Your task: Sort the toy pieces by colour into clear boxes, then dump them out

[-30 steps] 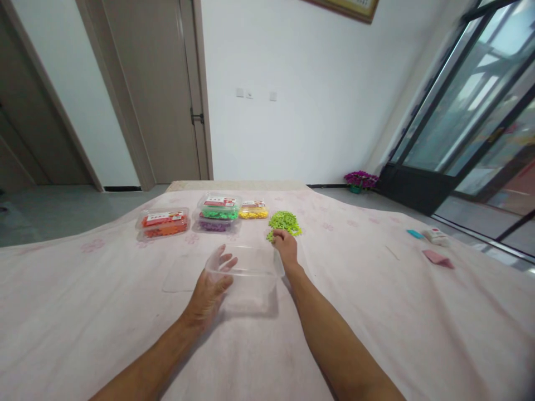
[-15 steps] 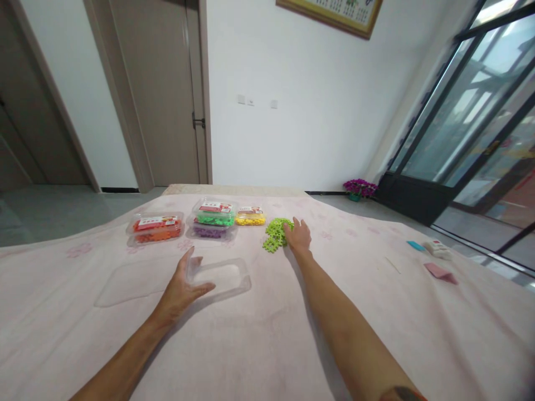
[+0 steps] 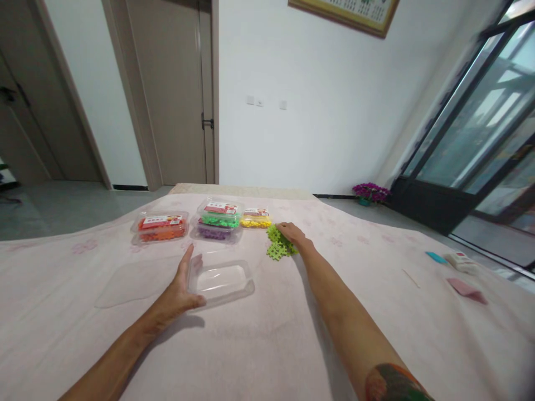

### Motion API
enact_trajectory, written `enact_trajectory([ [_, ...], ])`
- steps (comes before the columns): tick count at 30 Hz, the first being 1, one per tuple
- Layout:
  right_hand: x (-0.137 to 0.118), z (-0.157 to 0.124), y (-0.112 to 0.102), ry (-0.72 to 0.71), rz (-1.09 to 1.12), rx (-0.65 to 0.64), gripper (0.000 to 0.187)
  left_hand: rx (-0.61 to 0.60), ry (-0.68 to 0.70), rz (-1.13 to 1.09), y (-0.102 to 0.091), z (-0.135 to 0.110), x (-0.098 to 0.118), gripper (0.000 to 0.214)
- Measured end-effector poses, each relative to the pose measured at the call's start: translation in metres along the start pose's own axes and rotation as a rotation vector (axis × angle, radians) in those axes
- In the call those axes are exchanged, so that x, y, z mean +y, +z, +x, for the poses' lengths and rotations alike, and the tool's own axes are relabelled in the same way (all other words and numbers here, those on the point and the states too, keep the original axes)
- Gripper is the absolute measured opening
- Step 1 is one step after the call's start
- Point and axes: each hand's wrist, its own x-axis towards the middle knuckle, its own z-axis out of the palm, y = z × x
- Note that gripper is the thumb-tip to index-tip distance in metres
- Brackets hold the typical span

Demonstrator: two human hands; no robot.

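Observation:
My left hand [image 3: 180, 289] rests against the left side of an empty clear plastic box [image 3: 220, 281] on the pink cloth, thumb on its near rim, fingers stretched along its wall. Left of the box, its flat clear lid [image 3: 134, 283] lies on the cloth. My right hand [image 3: 291, 234] reaches out over a pile of lime-green toy pieces [image 3: 278, 245], fingers curled down onto the pile. Whether any pieces are gripped is hidden.
Closed clear boxes stand in a row behind: an orange one [image 3: 161, 227], a green one stacked on a purple one [image 3: 218, 220], a yellow one [image 3: 256, 219]. Small items [image 3: 458, 260] lie at the far right of the pink cloth [image 3: 267, 345]. A door and glass doors stand beyond.
The clear box went from lifted and tilted in my left hand to flat on the cloth. My right hand moved from the pile's near edge to its far right side, then curled over it.

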Motion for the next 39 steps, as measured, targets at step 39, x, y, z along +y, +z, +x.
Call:
enact_trajectory([
  [39,0.007,-0.134,-0.014,-0.161,0.226,-0.143,0.027,0.139,0.208,0.380,-0.001,0.003,0.004,0.087],
])
